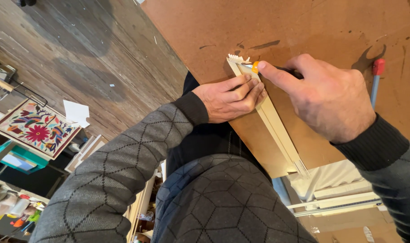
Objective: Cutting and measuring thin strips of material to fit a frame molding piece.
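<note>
- The long pale wood strip (271, 118) lies on the brown board (331, 27), near its edge; its long line runs from the jagged far end near the top of the picture down to the near end by your body.
- Your left hand (229, 98) lies curled on the strip's left side, fingers pressing on it; it holds the strip flat against the board.
- Your right hand (326, 99) is closed around a small knife with an orange tip (255, 67); your pointing finger is stretched out along it.
- The knife tip touches the strip right at its far, jagged end; both hands are at that end, and your left fingertips sit just beside the tip.
- The rest of the strip runs back toward you, between your two arms.
- A red-capped stick (376, 74) lies off to the right, well apart from the strip.
</note>
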